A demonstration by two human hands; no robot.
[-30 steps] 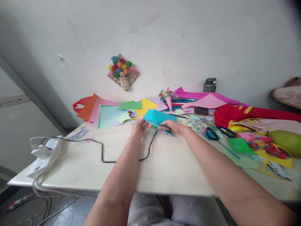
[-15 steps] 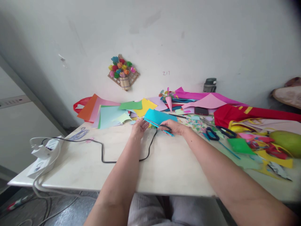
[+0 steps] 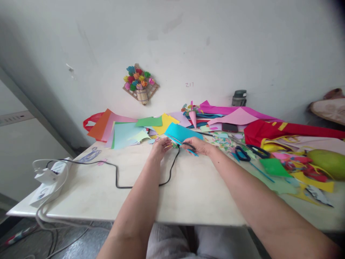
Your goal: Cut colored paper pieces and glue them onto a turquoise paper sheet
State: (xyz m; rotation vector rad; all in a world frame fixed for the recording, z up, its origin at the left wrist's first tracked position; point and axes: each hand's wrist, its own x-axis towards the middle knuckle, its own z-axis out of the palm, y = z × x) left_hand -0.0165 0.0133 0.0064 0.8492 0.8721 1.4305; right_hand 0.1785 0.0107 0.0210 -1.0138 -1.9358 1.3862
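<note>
A bright blue sheet of paper (image 3: 184, 132) is held up over the middle of the table. My left hand (image 3: 161, 147) is at its lower left corner, fingers drawn together on the edge; the exact pinch is hard to make out. My right hand (image 3: 198, 145) is closed round scissors with dark handles (image 3: 189, 146), their blades along the paper's lower edge and mostly hidden. Beneath that hand a narrow blue strip (image 3: 193, 153) sticks out. A black cable (image 3: 171, 173) runs on the table below the paper.
Coloured sheets (image 3: 125, 135) lie at the left back. A second pair of scissors (image 3: 244, 154), paper scraps (image 3: 275, 167), a phone (image 3: 229, 127) and a green fruit (image 3: 327, 163) are on the right. A power strip (image 3: 50, 183) sits at the left edge.
My left fingers, spread at the paper's left end before, have closed together at its lower edge. The paper is slightly more tilted; my right hand has hardly moved.
</note>
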